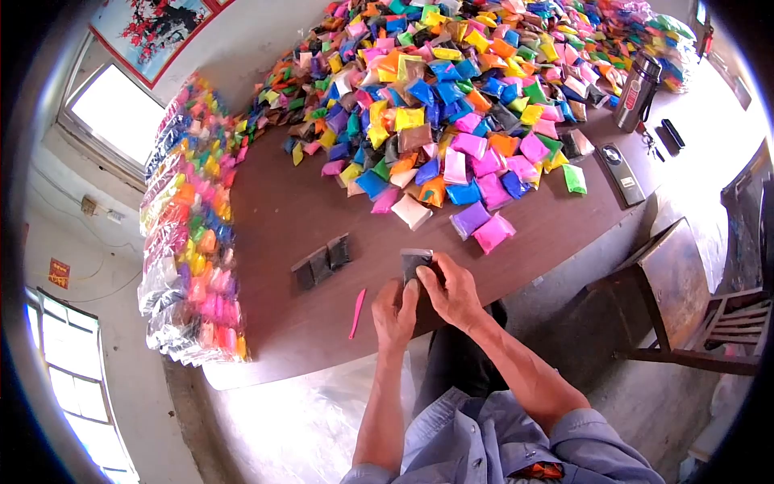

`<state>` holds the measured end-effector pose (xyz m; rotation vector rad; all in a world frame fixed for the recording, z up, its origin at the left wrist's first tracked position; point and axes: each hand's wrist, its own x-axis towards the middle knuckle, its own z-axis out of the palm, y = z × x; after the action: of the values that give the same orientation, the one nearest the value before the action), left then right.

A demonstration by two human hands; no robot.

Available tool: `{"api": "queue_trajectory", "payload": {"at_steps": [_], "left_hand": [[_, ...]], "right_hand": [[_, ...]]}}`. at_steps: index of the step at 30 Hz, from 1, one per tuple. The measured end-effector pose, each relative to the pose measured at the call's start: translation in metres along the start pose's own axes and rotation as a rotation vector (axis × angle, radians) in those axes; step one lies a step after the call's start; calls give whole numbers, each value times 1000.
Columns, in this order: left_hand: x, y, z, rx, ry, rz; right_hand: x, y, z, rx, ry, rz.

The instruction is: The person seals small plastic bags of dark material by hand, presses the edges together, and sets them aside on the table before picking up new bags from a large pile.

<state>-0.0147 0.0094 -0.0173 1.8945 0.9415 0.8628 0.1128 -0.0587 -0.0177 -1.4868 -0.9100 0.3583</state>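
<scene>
A small clear packet with black filling (pixel 415 259) is up at the table's front edge, between my two hands. My right hand (pixel 453 294) grips its right side with thumb and fingers. Curled at the lower left of the same packet, my left hand (pixel 394 315) has its thumb and fingers pressed against its bottom edge; part of that grip is hidden. Left of the hands, several black packets (pixel 320 263) lie joined in a row on the brown table (pixel 270 198). A pink plastic tool with a slim handle (pixel 358 313) rests near my left hand.
A large heap of colourful packets (pixel 451 97) covers the table's far side. Bagged packets (pixel 193 242) line the left edge. At the right are a steel thermos (pixel 638 93), a grey metallic box-like object (pixel 620 174), keys (pixel 651 145) and a wooden chair (pixel 681 270).
</scene>
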Motion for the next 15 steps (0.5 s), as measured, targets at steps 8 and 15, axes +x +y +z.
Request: {"api": "queue_trajectory", "payload": {"at_steps": [8, 15], "left_hand": [[1, -9, -3, 23, 29, 1], [3, -2, -7, -57, -18, -61]], "right_hand": [[-1, 7, -3, -39, -60, -75], [0, 0, -7, 57, -41, 45]]}}
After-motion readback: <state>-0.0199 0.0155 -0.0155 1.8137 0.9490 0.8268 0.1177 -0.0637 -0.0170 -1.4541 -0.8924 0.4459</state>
